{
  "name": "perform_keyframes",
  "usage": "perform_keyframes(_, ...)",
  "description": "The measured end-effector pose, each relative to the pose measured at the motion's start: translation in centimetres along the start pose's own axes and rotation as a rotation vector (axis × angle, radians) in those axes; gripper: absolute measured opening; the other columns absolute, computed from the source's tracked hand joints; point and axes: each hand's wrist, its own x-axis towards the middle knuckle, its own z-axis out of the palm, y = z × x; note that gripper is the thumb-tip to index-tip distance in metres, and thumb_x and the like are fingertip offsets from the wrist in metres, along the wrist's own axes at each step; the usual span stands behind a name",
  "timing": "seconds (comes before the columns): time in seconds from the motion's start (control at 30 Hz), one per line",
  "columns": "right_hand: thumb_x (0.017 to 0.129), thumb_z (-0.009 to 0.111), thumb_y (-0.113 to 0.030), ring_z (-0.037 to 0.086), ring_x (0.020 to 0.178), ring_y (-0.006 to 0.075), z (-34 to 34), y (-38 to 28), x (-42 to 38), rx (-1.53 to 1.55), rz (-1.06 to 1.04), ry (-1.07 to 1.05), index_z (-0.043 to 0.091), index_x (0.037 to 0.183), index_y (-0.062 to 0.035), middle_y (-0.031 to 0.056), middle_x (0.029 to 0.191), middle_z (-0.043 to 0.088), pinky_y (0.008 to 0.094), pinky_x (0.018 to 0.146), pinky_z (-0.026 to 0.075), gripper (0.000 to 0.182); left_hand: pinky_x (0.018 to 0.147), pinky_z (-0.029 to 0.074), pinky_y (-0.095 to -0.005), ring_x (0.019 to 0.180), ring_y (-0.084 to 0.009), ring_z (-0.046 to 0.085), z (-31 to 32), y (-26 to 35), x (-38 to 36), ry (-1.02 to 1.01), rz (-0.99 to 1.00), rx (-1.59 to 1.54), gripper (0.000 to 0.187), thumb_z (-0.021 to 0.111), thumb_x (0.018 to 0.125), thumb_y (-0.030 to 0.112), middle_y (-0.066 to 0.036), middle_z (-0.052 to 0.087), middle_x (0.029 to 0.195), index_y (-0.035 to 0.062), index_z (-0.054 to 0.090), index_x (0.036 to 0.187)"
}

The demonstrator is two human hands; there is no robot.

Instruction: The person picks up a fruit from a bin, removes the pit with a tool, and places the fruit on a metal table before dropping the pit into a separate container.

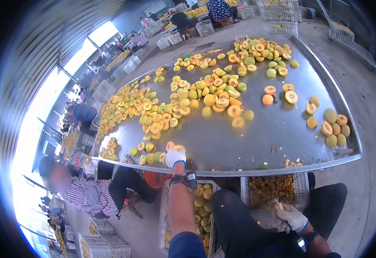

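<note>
My left hand [176, 158], in a white knit glove, reaches over the near edge of the metal table. Its fingers are curled on a peach half [179, 147], and the palm side is hidden. Other peach halves [149, 147] lie beside it. My right hand [294, 218], gloved too, is low by my right thigh, closed round a small slim tool [277, 203] whose kind I cannot make out. In front of that hand, under the table edge, stands a crate [300, 189] of brownish peach scraps [271, 189].
Heaps of cut yellow peaches [188, 96] spread over the metal table [256, 142], which has a raised rim. A crate of peaches [203, 206] stands between my left arm and leg. A co-worker in a striped top [89, 195] sits at left. Stacked crates [278, 13] stand behind.
</note>
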Motion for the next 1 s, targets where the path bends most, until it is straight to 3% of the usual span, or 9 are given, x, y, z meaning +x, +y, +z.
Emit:
perform_keyframes(0.1, 0.102, 0.063, -0.038, 0.057, 0.048, 0.0104, 0.1, 0.1, 0.4, -0.053, 0.018, 0.008, 0.061, 0.109, -0.0060, 0.0029, 0.069, 0.062, 0.0220, 0.040, 0.040, 0.033, 0.093, 0.057, -0.0502, 0.105, -0.0419, 0.072, 1.6, 0.2, -0.5, 0.096, 0.011, -0.087, 0.064, 0.081, 0.078, 0.037, -0.026, 0.074, 0.108, 0.0040, 0.065, 0.130)
perform_keyframes(0.23, 0.102, 0.061, -0.036, 0.055, 0.046, 0.0107, 1.1, -0.7, -0.2, -0.161, 0.016, -0.007, 0.062, 0.111, -0.0066, 0.0032, 0.067, 0.062, 0.0228, 0.041, 0.040, 0.031, 0.092, 0.056, -0.0502, 0.104, -0.0433, 0.071, 1.8, 0.4, -2.3, 0.053, 0.251, -0.336, 0.050, 0.082, 0.076, 0.030, -0.024, 0.075, 0.109, 0.0096, 0.069, 0.120)
perform_keyframes(0.3, 0.103, 0.060, -0.034, 0.054, 0.046, 0.0106, 1.4, -0.8, -0.6, -0.207, 0.002, -0.007, 0.062, 0.111, -0.0069, 0.0028, 0.069, 0.062, 0.0235, 0.042, 0.039, 0.029, 0.091, 0.056, -0.0405, 0.099, -0.0324, 0.073, 0.5, 1.5, -3.6, -0.114, 0.389, -0.468, 0.053, 0.081, 0.078, 0.024, -0.021, 0.075, 0.106, 0.0001, 0.067, 0.123)
perform_keyframes(0.37, 0.102, 0.060, -0.033, 0.055, 0.048, 0.0103, 1.4, -0.8, -0.9, -0.242, -0.051, -0.004, 0.062, 0.110, -0.0072, 0.0022, 0.071, 0.062, 0.0235, 0.042, 0.040, 0.027, 0.083, 0.057, -0.0349, 0.095, -0.0239, 0.073, -0.4, 3.0, -6.0, -0.167, 0.446, -0.694, 0.047, 0.080, 0.081, 0.018, -0.015, 0.076, 0.105, 0.0008, 0.069, 0.123)
perform_keyframes(0.43, 0.102, 0.060, -0.032, 0.056, 0.049, 0.0100, 1.3, -0.7, -1.4, -0.271, -0.091, 0.000, 0.062, 0.110, -0.0075, 0.0017, 0.072, 0.062, 0.0235, 0.043, 0.041, 0.026, 0.071, 0.056, -0.0282, 0.095, -0.0172, 0.072, -4.5, 5.3, -10.8, -0.570, 0.184, -1.132, 0.046, 0.077, 0.087, 0.015, -0.006, 0.074, 0.112, 0.0035, 0.068, 0.131)
perform_keyframes(0.53, 0.103, 0.060, -0.029, 0.059, 0.060, 0.0076, 1.4, -1.9, -2.1, -0.294, -0.190, 0.021, 0.060, 0.107, -0.0075, -0.0008, 0.080, 0.061, 0.0226, 0.052, 0.047, 0.022, 0.074, 0.062, -0.0382, 0.098, -0.0223, 0.071, -7.8, 6.3, -17.6, -0.858, 0.063, -1.556, 0.044, 0.072, 0.092, 0.015, -0.010, 0.069, 0.118, 0.0036, 0.064, 0.134)
perform_keyframes(0.73, 0.104, 0.058, -0.025, 0.059, 0.057, 0.0091, 3.9, -5.4, -4.2, -0.475, -0.315, 0.173, 0.058, 0.113, -0.0041, 0.0013, 0.074, 0.062, 0.0264, 0.053, 0.046, 0.023, 0.098, 0.054, -0.0548, 0.112, -0.0341, 0.066, -8.5, 6.3, -28.7, -1.213, -0.252, -2.039, 0.032, 0.067, 0.098, 0.021, -0.014, 0.069, 0.118, 0.0041, 0.064, 0.126)
perform_keyframes(0.9, 0.103, 0.060, -0.033, 0.070, 0.079, 0.0436, 5.2, -7.3, -5.2, -0.814, -0.594, 0.290, 0.062, 0.110, -0.0030, 0.0246, 0.082, 0.069, 0.0488, 0.072, 0.052, 0.031, 0.107, 0.048, -0.0547, 0.126, -0.0386, 0.059, -10.9, 7.2, -34.3, -1.314, -0.210, -2.029, 0.044, 0.060, 0.104, 0.039, -0.018, 0.065, 0.126, 0.0042, 0.060, 0.131)
perform_keyframes(1.0, 0.102, 0.060, -0.035, 0.069, 0.084, 0.0484, 5.5, -7.9, -5.4, -0.895, -0.608, 0.308, 0.062, 0.111, -0.0027, 0.0279, 0.087, 0.069, 0.0523, 0.073, 0.052, 0.033, 0.109, 0.046, -0.0519, 0.125, -0.0395, 0.059, -11.0, 7.5, -35.7, -1.332, -0.177, -2.119, 0.053, 0.055, 0.107, 0.044, -0.019, 0.062, 0.131, 0.0025, 0.053, 0.139)
